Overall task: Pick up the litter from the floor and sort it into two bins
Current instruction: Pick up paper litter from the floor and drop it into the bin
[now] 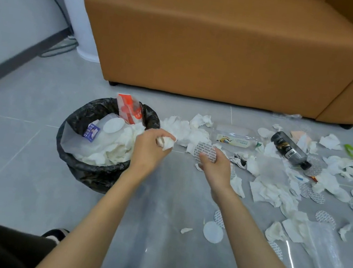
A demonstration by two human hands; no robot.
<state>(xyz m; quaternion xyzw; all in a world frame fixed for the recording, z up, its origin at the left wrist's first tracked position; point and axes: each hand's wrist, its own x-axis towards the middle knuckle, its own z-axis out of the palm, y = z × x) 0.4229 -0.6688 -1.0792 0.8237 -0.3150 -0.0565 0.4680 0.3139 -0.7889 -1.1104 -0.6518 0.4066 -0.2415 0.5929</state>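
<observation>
L hand (147, 148) grips tissue wad (166, 142) nr bin (84, 174); R hand (216, 169) pinches disc (206, 150).

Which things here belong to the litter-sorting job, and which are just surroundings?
Job: left hand gripping crumpled tissue; right hand holding round seal; black-lined bin; clear bottle; dark bottle; scattered tissues.
Just there: brown sofa; white standing unit; cables.
</observation>
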